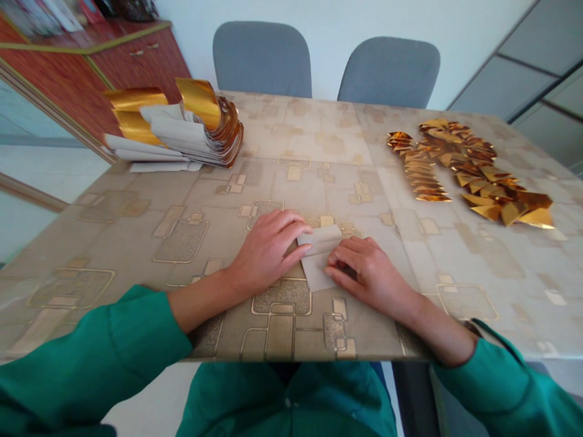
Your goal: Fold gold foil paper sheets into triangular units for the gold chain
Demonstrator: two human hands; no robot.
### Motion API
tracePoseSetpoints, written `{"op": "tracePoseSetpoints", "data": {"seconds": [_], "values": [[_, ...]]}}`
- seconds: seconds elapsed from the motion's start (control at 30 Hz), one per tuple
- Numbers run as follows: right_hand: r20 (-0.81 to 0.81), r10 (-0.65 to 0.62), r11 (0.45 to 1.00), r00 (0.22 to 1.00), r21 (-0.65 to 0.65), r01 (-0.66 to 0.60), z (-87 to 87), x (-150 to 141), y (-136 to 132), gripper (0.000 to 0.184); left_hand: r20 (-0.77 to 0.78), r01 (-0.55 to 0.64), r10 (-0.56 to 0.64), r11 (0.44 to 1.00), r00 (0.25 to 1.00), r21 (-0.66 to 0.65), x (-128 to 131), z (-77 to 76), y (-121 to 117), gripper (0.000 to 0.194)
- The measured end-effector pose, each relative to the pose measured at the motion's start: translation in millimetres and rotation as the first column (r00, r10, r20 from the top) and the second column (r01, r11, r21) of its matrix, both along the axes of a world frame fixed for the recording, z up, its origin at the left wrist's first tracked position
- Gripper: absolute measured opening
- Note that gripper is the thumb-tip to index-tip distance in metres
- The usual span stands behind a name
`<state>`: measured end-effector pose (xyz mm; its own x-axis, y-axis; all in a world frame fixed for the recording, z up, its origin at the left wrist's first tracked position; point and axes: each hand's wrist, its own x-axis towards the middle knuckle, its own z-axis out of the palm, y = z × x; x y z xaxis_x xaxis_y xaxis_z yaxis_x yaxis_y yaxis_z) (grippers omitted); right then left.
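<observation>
Pinning a folded white paper (317, 258) to the table (478, 267), the left hand (268, 252) and right hand (368, 279) sit just apart; slackened pressure could let the fold spring open.

A teal-green long-sleeved top (291, 403) covers the chest, with a dark gap at the collar (282, 371). The left sleeve (91, 346) and right sleeve (501, 382) end in plain cuffs, leaving the left hand (266, 252) and right hand (371, 282) bare. A thin dark cord (496, 340) seems to edge the right cuff, though the view there is poor.

text: none legible | labels: none legible | numbers: none legible
</observation>
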<state>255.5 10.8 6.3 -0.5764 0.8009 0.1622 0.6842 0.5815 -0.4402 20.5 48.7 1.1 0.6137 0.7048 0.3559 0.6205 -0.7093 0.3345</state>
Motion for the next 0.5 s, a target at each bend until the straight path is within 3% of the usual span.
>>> {"op": "tracePoseSetpoints", "data": {"seconds": [0.1,0.23,0.4,0.5], "values": [[0.004,-0.014,0.999,1.000,0.045,0.014,-4.9,-1,0,0.012,-0.098,-0.120,0.121,0.993,0.988,0.019,4,-2.9,4,0.030],[-0.010,-0.013,0.998,1.000,0.060,0.014,-7.6,0,1,0.012,-0.142,-0.168,0.161,0.985,0.977,-0.035,10,-4.6,6,0.023],[-0.052,-0.006,0.999,0.999,0.044,0.008,-6.0,2,2,0.013,-0.032,-0.110,0.106,0.983,0.994,-0.144,16,-5.0,8,0.013],[-0.061,0.005,1.000,0.998,0.030,-0.004,-4.2,3,2,0.012,0.126,-0.033,0.061,0.977,0.990,-0.211,18,-7.3,8,0.020]]}}
